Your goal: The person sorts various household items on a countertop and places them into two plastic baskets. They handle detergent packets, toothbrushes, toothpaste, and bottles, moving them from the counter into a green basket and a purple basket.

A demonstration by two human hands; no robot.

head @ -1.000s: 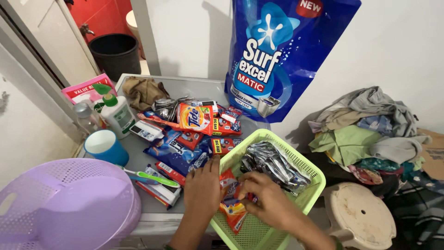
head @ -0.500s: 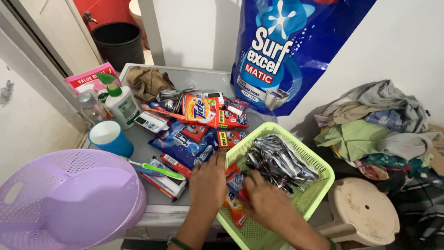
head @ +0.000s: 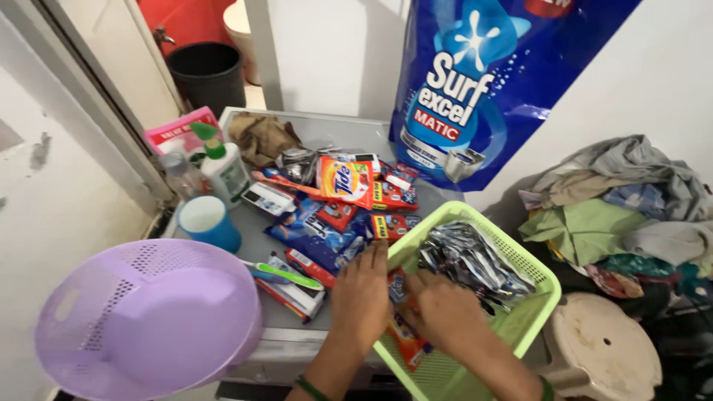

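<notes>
Left hand [head: 362, 288]: lay palm down at the near left rim of the green basket [head: 531, 256], fingers narrow and curled over the rim onto the red-orange sachets [head: 406, 338]; whether it truly pinched one could not be told, as the hand covered the contact.
Right hand [head: 443, 315]: was inside the basket, fingers narrow and bent down onto the same sachets, just beside the left hand; a firm grip was likely but hidden.
Red-orange sachets: lay in the near left part of the basket, partly under both hands.
Silver sachets [head: 471, 260]: lay heaped in the far half of the basket, touching the right hand's fingertips.
Step in hand: judged to be settling the red-orange sachets into the basket beside the silver heap.
Next move calls for: both hands to lift clear of the basket, then a reach left to the loose packets [head: 349, 212] on the desk [head: 338, 134].
Desk, near: lilac colander [head: 148, 319] hung over the near edge; green toothbrush [head: 286, 275] lay on boxed items.
Desk, mid: blue cup [head: 208, 221] and white pump bottle [head: 225, 169] stood upright.
Far: large blue detergent pouch [head: 475, 89] leaned on the wall; clothes pile [head: 616, 208] lay to the right, above a stool [head: 605, 349].
</notes>
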